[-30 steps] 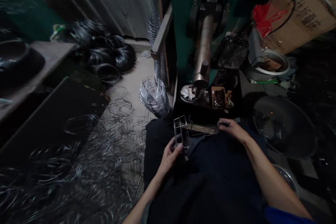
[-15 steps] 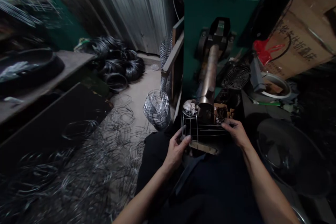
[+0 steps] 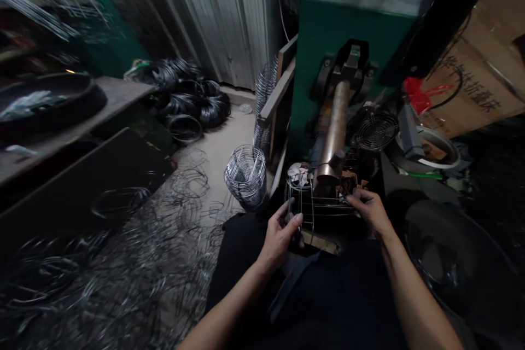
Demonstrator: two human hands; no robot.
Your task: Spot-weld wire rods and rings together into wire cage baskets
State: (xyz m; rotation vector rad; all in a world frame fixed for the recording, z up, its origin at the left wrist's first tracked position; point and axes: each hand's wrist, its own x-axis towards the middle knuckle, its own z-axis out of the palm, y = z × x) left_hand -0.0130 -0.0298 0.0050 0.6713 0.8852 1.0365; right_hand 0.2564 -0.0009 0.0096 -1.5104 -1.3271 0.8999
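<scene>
My left hand (image 3: 282, 236) curls its thumb and fingers around the near left end of a wire frame (image 3: 312, 212) made of thin metal rods. The frame lies on its side just below the machine's thick metal arm (image 3: 337, 126), with long wires running to the right. At the frame's right end, my right hand (image 3: 371, 212) pinches with thumb and forefinger; the exact grip is dim. Crumpled white material (image 3: 298, 174) shows by the far left part of the frame. A pale strip of wood (image 3: 324, 243) lies below it, close to my lap.
A green machine (image 3: 311, 38) with a switch panel stands ahead. To the left are a stacked bundle of wire rings (image 3: 246, 178), black wire coils (image 3: 215, 109) and loose wire rings (image 3: 164, 251) over the floor. A dark round basin (image 3: 459, 268) sits on the right, below a cardboard box (image 3: 484, 65).
The view has tilted, so the machine and its arm appear lower and farther right. My left hand and the frame's end sit slightly farther right; both hands keep their hold.
</scene>
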